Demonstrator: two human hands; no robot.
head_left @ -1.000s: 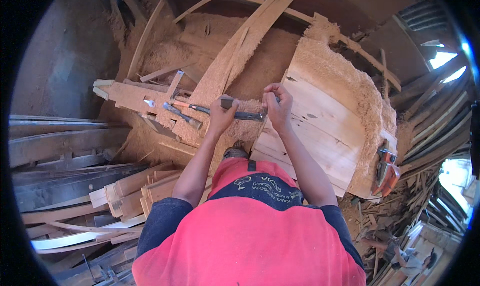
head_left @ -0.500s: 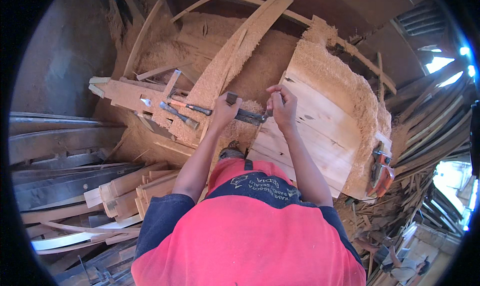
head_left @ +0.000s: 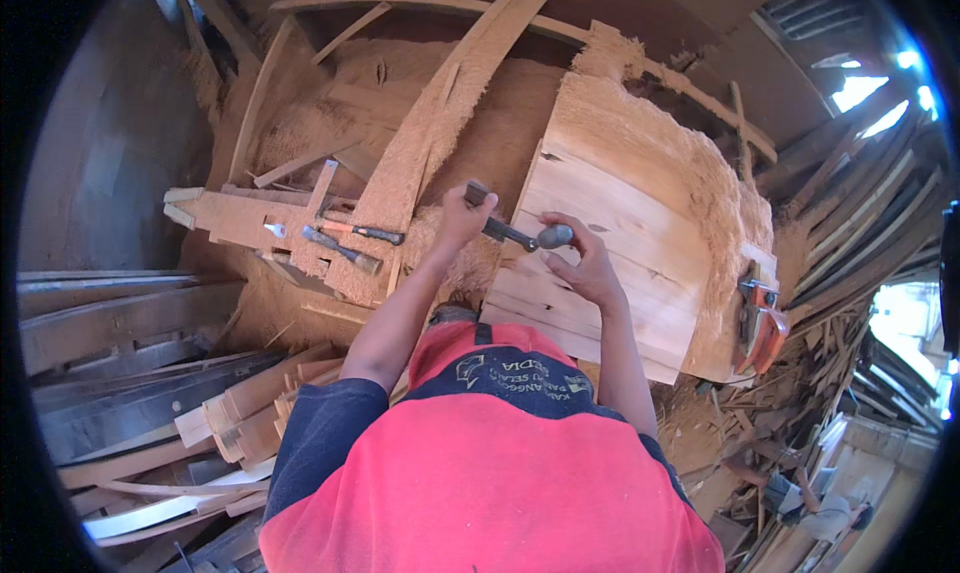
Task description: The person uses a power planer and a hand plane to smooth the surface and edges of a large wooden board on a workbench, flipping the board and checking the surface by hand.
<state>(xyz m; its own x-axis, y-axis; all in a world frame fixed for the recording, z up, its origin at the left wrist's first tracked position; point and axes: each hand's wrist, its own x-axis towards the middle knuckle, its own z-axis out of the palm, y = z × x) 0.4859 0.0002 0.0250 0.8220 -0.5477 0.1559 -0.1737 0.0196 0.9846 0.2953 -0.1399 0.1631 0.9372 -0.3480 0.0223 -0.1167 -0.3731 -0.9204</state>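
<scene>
Right hand [head_left: 592, 267] now spread wider, rounded knob [head_left: 555, 236] exposed, perhaps touching

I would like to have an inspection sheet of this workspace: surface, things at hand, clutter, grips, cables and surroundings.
Surface: pale wooden panel, tan wood shavings along its far and right edges.
Things at hand: dark elongated tool; rounded grey knob beside its end.
Clutter: orange-and-black slim tool, blue-and-brown slim tool, left; red-orange bulky tool, right.
Grips: left hand closed around the dark tool; right hand curled at the knob, firmness unclear.
Cables: nothing seen.
Surroundings: stacked brown timber pieces, lower left.
</scene>
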